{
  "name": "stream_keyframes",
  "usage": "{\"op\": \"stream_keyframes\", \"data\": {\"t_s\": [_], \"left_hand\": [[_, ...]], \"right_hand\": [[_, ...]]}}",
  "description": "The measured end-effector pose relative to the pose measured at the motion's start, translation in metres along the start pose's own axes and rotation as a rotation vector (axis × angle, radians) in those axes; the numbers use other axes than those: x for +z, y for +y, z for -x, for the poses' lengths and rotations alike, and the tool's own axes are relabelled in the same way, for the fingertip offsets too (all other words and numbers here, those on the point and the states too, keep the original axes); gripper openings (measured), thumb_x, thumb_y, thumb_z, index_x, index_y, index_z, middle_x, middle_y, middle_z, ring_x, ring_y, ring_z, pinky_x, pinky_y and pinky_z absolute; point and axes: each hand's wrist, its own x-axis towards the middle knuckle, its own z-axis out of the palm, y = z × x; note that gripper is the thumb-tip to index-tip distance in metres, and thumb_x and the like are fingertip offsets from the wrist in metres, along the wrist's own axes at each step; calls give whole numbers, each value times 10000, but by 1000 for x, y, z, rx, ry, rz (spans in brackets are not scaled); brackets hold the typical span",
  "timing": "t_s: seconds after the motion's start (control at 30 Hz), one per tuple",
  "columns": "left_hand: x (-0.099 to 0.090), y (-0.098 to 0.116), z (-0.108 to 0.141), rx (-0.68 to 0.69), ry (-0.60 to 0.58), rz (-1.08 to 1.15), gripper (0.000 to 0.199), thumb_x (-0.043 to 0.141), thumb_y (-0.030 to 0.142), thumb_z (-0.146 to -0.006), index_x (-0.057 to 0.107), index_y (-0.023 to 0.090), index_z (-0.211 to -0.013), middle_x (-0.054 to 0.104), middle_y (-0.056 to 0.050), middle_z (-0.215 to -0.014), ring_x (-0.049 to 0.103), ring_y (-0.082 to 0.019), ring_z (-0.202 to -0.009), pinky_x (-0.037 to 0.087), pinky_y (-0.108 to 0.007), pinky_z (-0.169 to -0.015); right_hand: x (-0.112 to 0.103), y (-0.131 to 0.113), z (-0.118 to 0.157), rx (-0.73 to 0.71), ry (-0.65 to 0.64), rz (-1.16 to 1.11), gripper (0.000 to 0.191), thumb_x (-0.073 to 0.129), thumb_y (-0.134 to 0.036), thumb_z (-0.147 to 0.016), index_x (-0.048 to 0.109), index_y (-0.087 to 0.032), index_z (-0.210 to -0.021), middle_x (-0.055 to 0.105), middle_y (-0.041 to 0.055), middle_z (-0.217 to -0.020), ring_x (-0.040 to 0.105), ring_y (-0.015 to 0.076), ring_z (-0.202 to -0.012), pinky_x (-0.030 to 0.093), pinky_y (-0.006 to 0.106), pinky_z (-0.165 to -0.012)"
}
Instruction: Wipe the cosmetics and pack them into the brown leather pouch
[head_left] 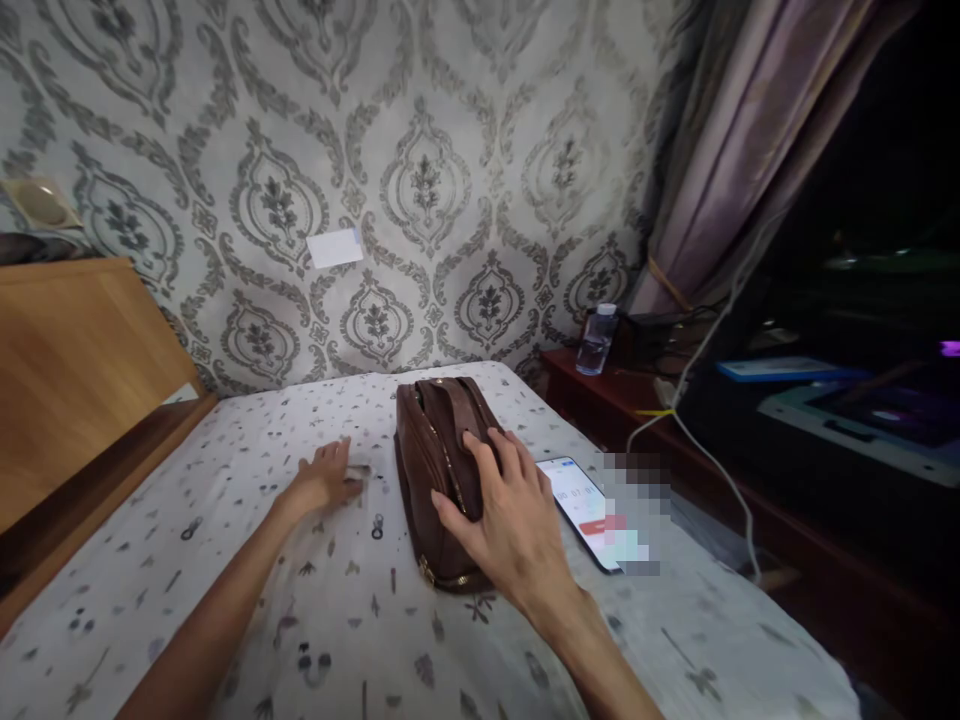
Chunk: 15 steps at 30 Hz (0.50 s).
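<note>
A brown leather bag [431, 470] with zips lies on the patterned white bed sheet [360, 620]. My right hand [517, 510] rests on the bag's right side, fingers spread over its top and thumb near the zip. To the left of the bag, my left hand [324, 478] is low over the sheet, its fingers apart, beside a small thin item [358, 470] that I cannot make out. Nothing is plainly held in either hand. A phone [581, 510] with a lit timer screen lies to the right of the bag, partly covered by a pixelated patch.
A wooden headboard [67, 380] stands at the left. At the right, a dark red cabinet [562, 380] carries a clear bottle [597, 340] and a white cable [712, 450]. Behind the bed is a patterned wall [427, 270], with a purple curtain [742, 150] beside it.
</note>
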Motion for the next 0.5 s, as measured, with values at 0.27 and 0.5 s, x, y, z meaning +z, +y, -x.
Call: {"op": "stream_keyframes", "data": {"t_s": [0.27, 0.5], "left_hand": [[-12, 89, -32, 321, 349, 843, 601, 344, 515, -1027, 317, 225, -1553, 289, -130, -1669, 243, -246, -1560, 214, -456, -1270], [5, 111, -49, 353, 494, 920, 491, 381, 466, -1022, 474, 215, -1434, 419, -138, -1554, 329, -247, -1504, 226, -464, -1263]], "right_hand": [[-12, -2, -19, 88, -183, -19, 536, 737, -439, -744, 576, -184, -1187, 553, 229, -1362, 554, 406, -1265, 480, 549, -963], [-12, -4, -25, 19, -224, -1, 621, 705, -491, -785, 540, -167, -1288, 618, 191, -1205, 596, 378, -1129, 459, 517, -938]]}}
